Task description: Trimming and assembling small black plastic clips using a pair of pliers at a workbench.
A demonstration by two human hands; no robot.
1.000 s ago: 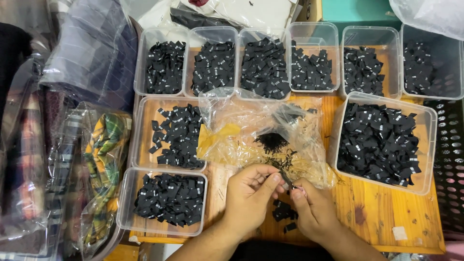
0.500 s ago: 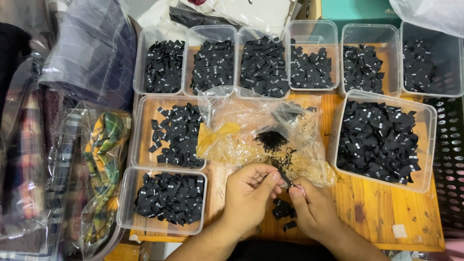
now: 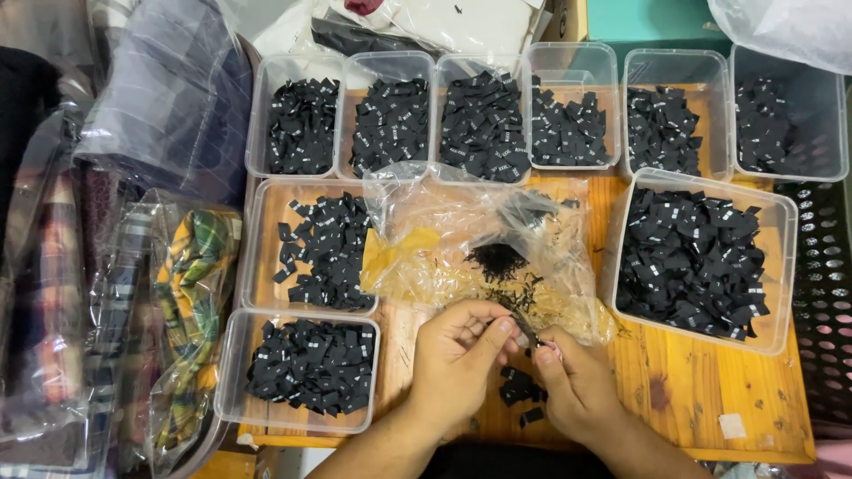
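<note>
**Both hands pinch a small black label over the wooden table**

The left hand (image 3: 457,355) and right hand (image 3: 572,390) meet at the fingertips, each closed tight on 1 small black label (image 3: 525,328) held just above the wooden table (image 3: 683,390). A few loose labels (image 3: 519,390) lie under the hands. A crumpled clear plastic bag (image 3: 479,248) with dark thread scraps lies just beyond. 9 clear tubs of black labels surround it, the nearest tub (image 3: 306,368) beside the left hand.
</note>
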